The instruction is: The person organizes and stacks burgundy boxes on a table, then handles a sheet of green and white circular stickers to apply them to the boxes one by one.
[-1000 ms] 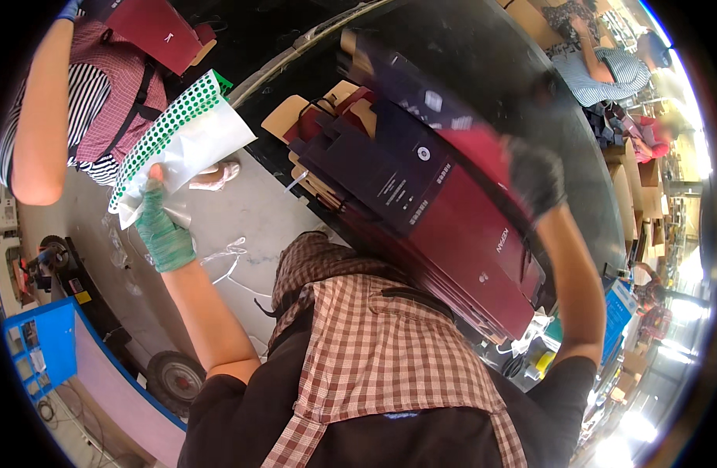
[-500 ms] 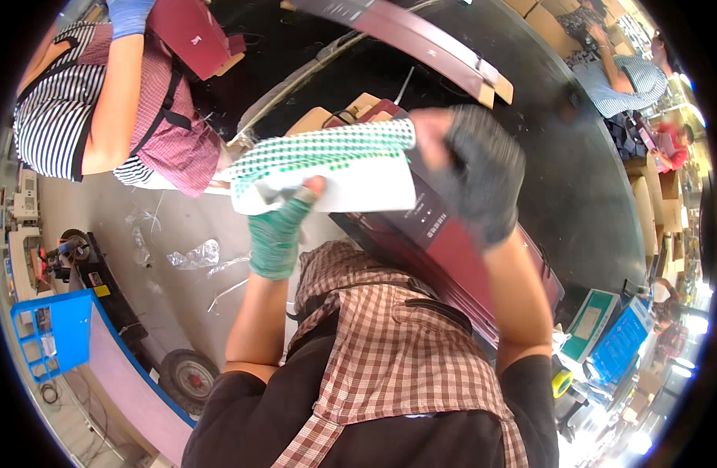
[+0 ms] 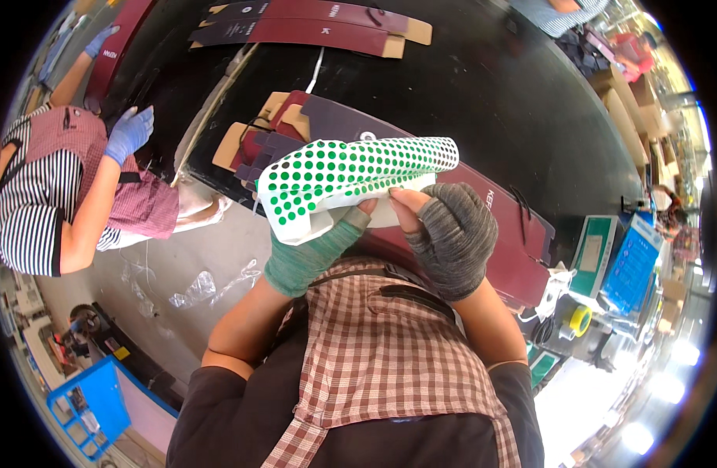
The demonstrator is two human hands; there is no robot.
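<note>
A curled white sheet of round green dot stickers [image 3: 350,165] is held up in front of my apron. My left hand [image 3: 311,253], in a green fingerless glove, grips it from below, thumb on the white underside. My right hand [image 3: 456,242], in a grey fingerless glove, pinches thumb and forefinger together at the sheet's near edge; whether a loose dot is between them is too small to see. Under and beyond the sheet lie flat maroon and dark cardboard boxes [image 3: 506,261] with black cord handles, partly hidden by the sheet and my hands.
More flat maroon cartons [image 3: 327,30] lie across the black table [image 3: 522,117]. A co-worker in blue gloves [image 3: 130,134] stands at left with a maroon carton. Yellow tape [image 3: 580,320] and green and blue boxes [image 3: 630,264] sit at right. Plastic scraps [image 3: 194,290] lie on the floor.
My right hand, blurred beside the sheet's right end before, has come in to its near edge. The sheet's dotted face has turned more toward me. The view has shifted, and the co-worker's arms have moved.
</note>
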